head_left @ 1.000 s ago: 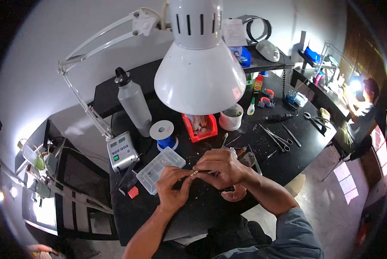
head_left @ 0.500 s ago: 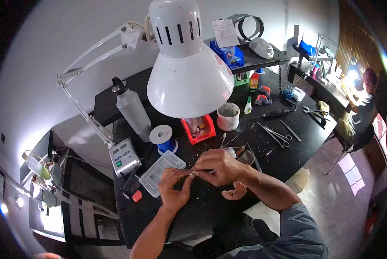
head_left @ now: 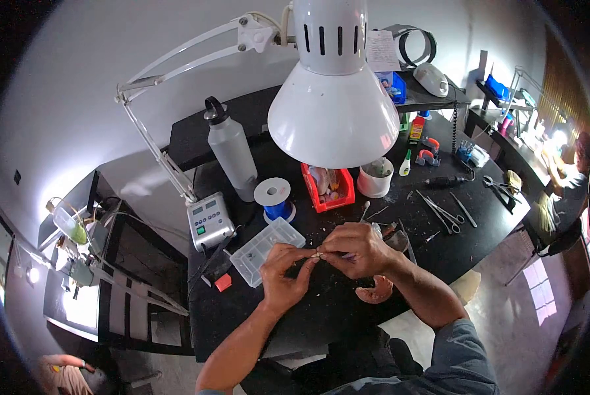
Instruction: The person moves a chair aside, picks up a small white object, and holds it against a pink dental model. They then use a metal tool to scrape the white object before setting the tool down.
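Both hands meet above the black bench (head_left: 321, 316), just below frame centre. The left hand (head_left: 283, 276) and the right hand (head_left: 361, 250) each pinch a tiny pale piece (head_left: 316, 255) between thumb and fingertips; what it is cannot be made out, most of it being hidden by the fingers. At 10 o'clock from the left hand, just beside it, lies a clear plastic box (head_left: 266, 241). At 5 o'clock from the right hand a pink dental cast (head_left: 376, 291) sits half covered by the forearm. The white lamp shade (head_left: 333, 112) cuts off the bench behind.
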Available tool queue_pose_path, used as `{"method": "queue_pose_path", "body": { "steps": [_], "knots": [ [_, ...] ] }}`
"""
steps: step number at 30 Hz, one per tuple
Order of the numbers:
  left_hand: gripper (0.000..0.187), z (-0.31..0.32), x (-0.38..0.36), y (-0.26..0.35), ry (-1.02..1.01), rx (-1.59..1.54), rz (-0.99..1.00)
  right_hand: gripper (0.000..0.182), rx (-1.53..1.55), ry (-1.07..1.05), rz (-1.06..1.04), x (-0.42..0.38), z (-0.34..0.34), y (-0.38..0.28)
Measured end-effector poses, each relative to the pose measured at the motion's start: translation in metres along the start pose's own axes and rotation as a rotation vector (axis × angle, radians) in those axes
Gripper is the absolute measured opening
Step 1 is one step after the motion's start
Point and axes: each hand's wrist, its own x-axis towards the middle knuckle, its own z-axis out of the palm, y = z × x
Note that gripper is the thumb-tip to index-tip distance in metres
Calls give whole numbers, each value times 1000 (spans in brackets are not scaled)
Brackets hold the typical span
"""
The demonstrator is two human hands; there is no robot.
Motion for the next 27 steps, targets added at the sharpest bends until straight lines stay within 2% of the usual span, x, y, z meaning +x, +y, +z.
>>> {"method": "queue_pose_path", "body": {
  "steps": [5, 14, 27],
  "knots": [
    [19, 0, 1, -2, -12, 3, 44, 14, -16, -65, 60, 1, -7, -8],
    [20, 0, 0, -2, -2, 0, -14, 12, -15, -34, 27, -1, -2, -3],
    [18, -1, 3, -1, -9, 22, 58, 12, -8, -36, 9, -1, -2, -1]
  ]
}}
